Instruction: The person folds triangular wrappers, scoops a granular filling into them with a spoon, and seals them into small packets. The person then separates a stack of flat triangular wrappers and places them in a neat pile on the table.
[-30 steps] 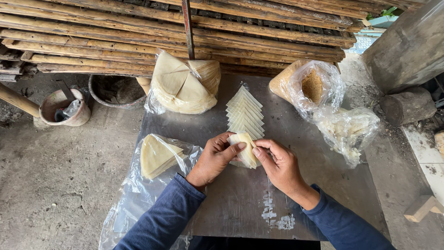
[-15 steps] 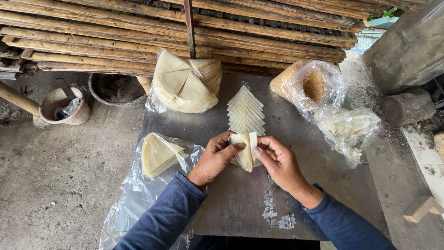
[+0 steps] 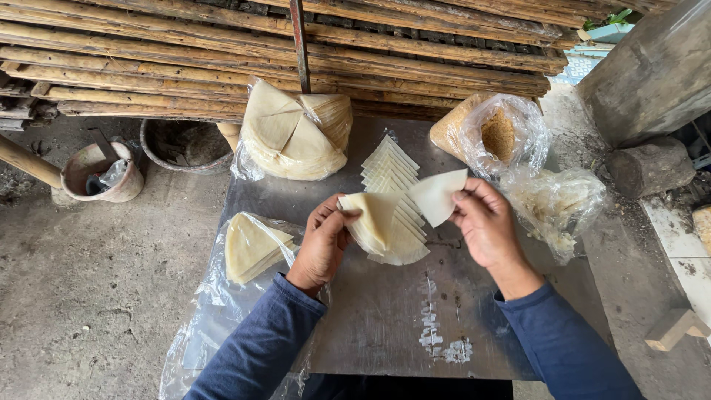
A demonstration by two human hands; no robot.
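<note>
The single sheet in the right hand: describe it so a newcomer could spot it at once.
Start at the grey metal table and find the fanned row of wedges down its middle. Just right of that row, the right hand pinches one pale, thin, fan-shaped sheet, lifted alone rather than stacked or bagged.

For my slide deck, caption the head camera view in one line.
Left hand holds a stack of triangular wrappers while right hand peels one wrapper away.
</note>
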